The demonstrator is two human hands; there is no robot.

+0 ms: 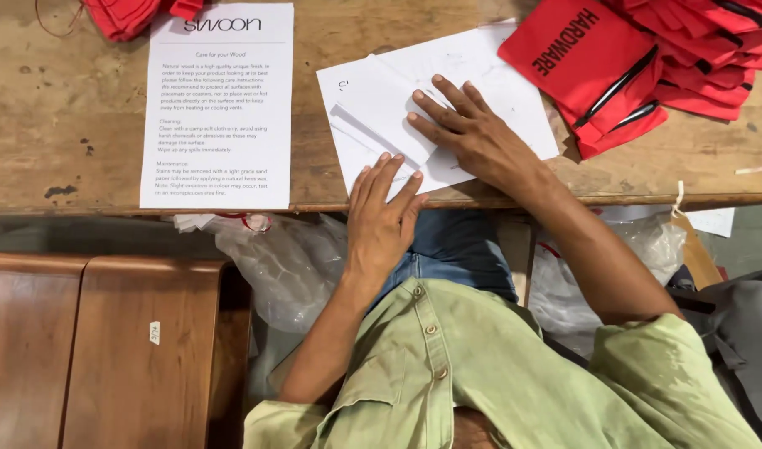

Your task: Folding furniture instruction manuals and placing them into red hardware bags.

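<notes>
White paper sheets (447, 108) lay partly folded near the front edge of the wooden worktop (65, 125). The right hand (472, 133) pressed flat on the fold with fingers spread, apparently to crease it. The left hand (385, 216), fingers together, pinned the near edge, while a printed leaflet (219, 108) and red pouches (647, 58) waited alongside.

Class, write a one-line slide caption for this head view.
Both hands, left and right, press a folded white sheet on a wooden table.

A white printed sheet (217, 106) lies flat on the left. Red zip pouches (647, 58) with black lettering pile top right. A small white tag (155, 333) sits on brown wood below.
</notes>
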